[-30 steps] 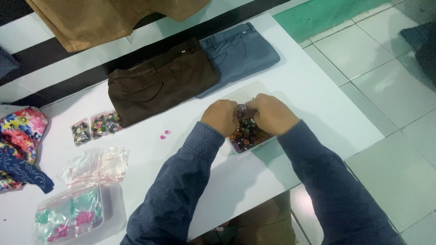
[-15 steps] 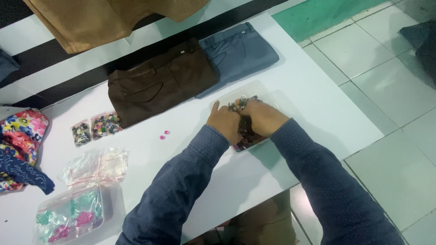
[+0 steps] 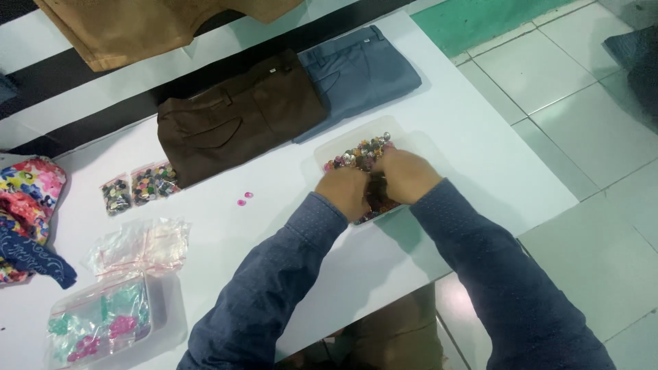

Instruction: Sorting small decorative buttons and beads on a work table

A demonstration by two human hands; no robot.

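A clear shallow tray [image 3: 329, 149] sat on the white table [image 3: 480, 171], right of centre, and it was heaped with small mixed-colour buttons [image 3: 362, 152]. Both hands were down inside it. The left hand [image 3: 345, 192] lay over the tray's near-left part with its fingers curled into the buttons; the right hand [image 3: 406, 175] pressed in beside it, the two touching at the knuckles. Whether either hand actually gripped buttons or merely raked through them could not be told, since the fingertips were buried in the pile.

At 11 o'clock from the tray lay a folded pair of brown trousers [image 3: 240, 120], and at 12 o'clock, just beside them, a folded pair of grey-blue trousers [image 3: 360, 75]. At 9 o'clock, near the left hand, two loose pink buttons [image 3: 245, 199] rested on the bare table. Further out at 9 o'clock lay two small clear bags [image 3: 136, 188] side by side, each filled with dark and coloured buttons. At 8 o'clock, well apart from the tray, a crumpled clear bag [image 3: 140, 247] with red edging lay flat, its contents unclear. Just below it stood a clear box [image 3: 161, 308] holding a bag of green and pink pieces [image 3: 96, 329]. A floral cloth [image 3: 27, 199] sat at the table's far left edge.
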